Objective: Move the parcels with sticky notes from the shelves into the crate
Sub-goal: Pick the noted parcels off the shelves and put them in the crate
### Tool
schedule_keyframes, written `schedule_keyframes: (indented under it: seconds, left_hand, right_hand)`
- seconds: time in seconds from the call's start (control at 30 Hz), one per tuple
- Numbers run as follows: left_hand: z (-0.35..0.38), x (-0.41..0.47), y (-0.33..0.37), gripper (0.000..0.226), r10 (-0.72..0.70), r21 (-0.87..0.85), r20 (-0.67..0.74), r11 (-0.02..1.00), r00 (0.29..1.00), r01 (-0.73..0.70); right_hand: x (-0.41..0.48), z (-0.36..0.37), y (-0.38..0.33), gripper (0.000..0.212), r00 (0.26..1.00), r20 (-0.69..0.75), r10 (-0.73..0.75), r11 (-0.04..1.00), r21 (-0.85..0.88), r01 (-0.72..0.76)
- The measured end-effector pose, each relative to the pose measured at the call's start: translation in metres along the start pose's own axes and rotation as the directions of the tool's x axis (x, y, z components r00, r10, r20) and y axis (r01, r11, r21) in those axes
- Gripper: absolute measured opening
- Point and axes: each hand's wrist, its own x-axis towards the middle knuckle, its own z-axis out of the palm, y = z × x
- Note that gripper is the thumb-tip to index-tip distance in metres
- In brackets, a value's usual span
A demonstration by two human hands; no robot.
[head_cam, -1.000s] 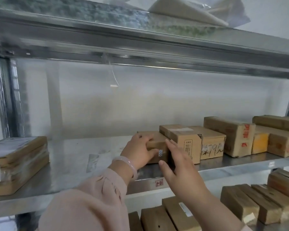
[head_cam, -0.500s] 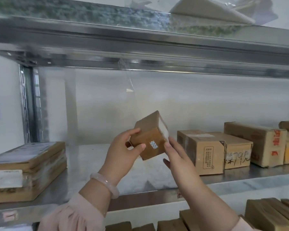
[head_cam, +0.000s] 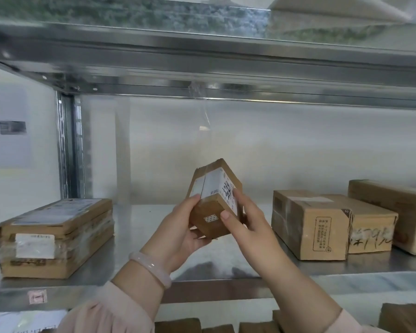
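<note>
The small parcel [head_cam: 214,200] is tilted in the air above the metal shelf [head_cam: 139,227], clasped between the left hand [head_cam: 178,229] and right hand [head_cam: 245,224]; it bears a white label, but no sticky note is plain to see. It looks like a check before moving; no crate is in view. More boxes [head_cam: 322,224] sit right, a flat stack [head_cam: 55,236] left, against a pale wall.

box [head_cam: 370,231]: handwritten "79" | shelf tag [head_cam: 37,296]: "1"
</note>
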Motion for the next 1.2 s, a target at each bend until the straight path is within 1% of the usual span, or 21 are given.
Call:
schedule_keyframes:
  seconds: [0.07, 0.13, 0.17, 0.23, 0.3, 0.33, 0.43, 0.5, 0.57, 0.63, 0.7, 0.77, 0.8, 0.87, 0.9, 0.93, 0.97, 1.03, 1.1, 1.13, 1.2]
  left_hand:
    - [-0.003, 0.002, -0.004, 0.032, 0.120, 0.163, -0.071, 0.981, 0.990, -0.107]
    - [-0.004, 0.001, -0.004, 0.042, 0.277, 0.328, -0.123, 0.917, 0.953, -0.225]
    - [-0.004, 0.001, -0.004, 0.049, 0.330, 0.372, -0.124, 0.890, 0.936, -0.264]
    - [-0.007, 0.000, -0.003, 0.046, 0.360, 0.452, -0.065, 0.842, 0.931, -0.294]
    - [-0.010, 0.003, -0.006, 0.047, 0.345, 0.582, -0.029, 0.769, 0.938, -0.264]
    - [-0.012, 0.005, -0.007, 0.044, 0.353, 0.640, -0.054, 0.730, 0.934, -0.240]
    - [-0.018, 0.010, -0.006, 0.031, 0.385, 0.703, -0.185, 0.695, 0.904, -0.152]
    - [-0.019, 0.012, -0.006, 0.024, 0.384, 0.740, -0.223, 0.665, 0.896, -0.100]
    - [-0.018, 0.014, -0.001, 0.019, 0.342, 0.790, -0.229, 0.612, 0.911, -0.032]
    - [-0.013, 0.016, 0.007, 0.024, 0.280, 0.838, -0.201, 0.546, 0.939, 0.016]
    - [-0.004, 0.014, 0.014, 0.030, 0.278, 0.872, -0.217, 0.487, 0.936, 0.057]
    - [0.012, 0.012, 0.015, 0.055, 0.430, 0.907, -0.221, 0.421, 0.875, 0.021]
    - [0.028, 0.011, 0.012, 0.061, 0.544, 0.926, -0.176, 0.375, 0.821, -0.050]
    - [0.068, 0.008, 0.004, 0.061, 0.696, 0.933, -0.026, 0.275, 0.717, -0.233]
    - [0.089, 0.008, -0.003, 0.060, 0.714, 0.920, 0.062, 0.230, 0.698, -0.317]
    - [0.110, 0.008, -0.011, 0.059, 0.697, 0.896, 0.130, 0.221, 0.705, -0.385]
    - [0.130, 0.008, -0.021, 0.058, 0.658, 0.865, 0.177, 0.250, 0.732, -0.434]
    - [0.164, 0.009, -0.042, 0.052, 0.538, 0.803, 0.208, 0.383, 0.817, -0.456]
    - [0.187, 0.012, -0.062, 0.046, 0.464, 0.756, 0.211, 0.481, 0.861, -0.444]
    - [0.195, 0.014, -0.070, 0.045, 0.455, 0.751, 0.227, 0.481, 0.861, -0.452]
    - [0.202, 0.016, -0.082, 0.048, 0.470, 0.779, 0.282, 0.397, 0.836, -0.486]
  right_hand:
    - [0.003, -0.001, 0.003, 0.055, 1.000, -0.011, -0.014, 0.998, -0.062, 0.014]
    - [0.006, -0.001, 0.006, 0.054, 1.000, -0.019, -0.025, 0.994, -0.107, 0.023]
    - [0.007, -0.001, 0.008, 0.052, 0.999, -0.018, -0.027, 0.990, -0.138, 0.024]
    - [0.009, 0.002, 0.012, 0.049, 0.999, 0.003, -0.038, 0.974, -0.225, 0.038]
    - [0.011, 0.004, 0.015, 0.047, 0.998, 0.048, -0.048, 0.955, -0.292, 0.060]
    - [0.012, 0.005, 0.016, 0.046, 0.997, 0.062, -0.049, 0.947, -0.313, 0.066]
    - [0.012, 0.003, 0.015, 0.045, 0.993, 0.106, -0.054, 0.936, -0.340, 0.087]
    - [0.009, -0.004, 0.013, 0.046, 0.986, 0.153, -0.066, 0.928, -0.355, 0.117]
    - [0.005, -0.018, 0.011, 0.046, 0.979, 0.174, -0.109, 0.910, -0.380, 0.168]
    - [0.002, -0.042, 0.008, 0.043, 0.971, 0.162, -0.178, 0.880, -0.416, 0.230]
    - [0.001, -0.071, 0.004, 0.041, 0.958, 0.130, -0.256, 0.841, -0.458, 0.287]
    - [0.001, -0.104, 0.000, 0.037, 0.938, 0.066, -0.339, 0.826, -0.456, 0.331]
    - [0.002, -0.119, 0.000, 0.036, 0.927, 0.021, -0.374, 0.832, -0.435, 0.345]
    - [0.002, -0.142, -0.001, 0.033, 0.910, -0.056, -0.410, 0.852, -0.380, 0.360]
    - [0.001, -0.151, -0.001, 0.031, 0.906, -0.074, -0.417, 0.862, -0.349, 0.368]
    - [-0.001, -0.158, -0.001, 0.030, 0.901, -0.081, -0.426, 0.869, -0.312, 0.383]
    - [-0.003, -0.164, -0.001, 0.029, 0.894, -0.089, -0.439, 0.876, -0.265, 0.403]
    - [-0.007, -0.177, 0.000, 0.028, 0.881, -0.129, -0.455, 0.887, -0.153, 0.436]
    - [-0.009, -0.195, 0.004, 0.030, 0.883, -0.167, -0.439, 0.898, -0.098, 0.429]
    - [-0.008, -0.204, 0.006, 0.031, 0.891, -0.173, -0.419, 0.908, -0.108, 0.405]
    - [-0.005, -0.222, 0.015, 0.032, 0.924, -0.162, -0.346, 0.934, -0.151, 0.324]
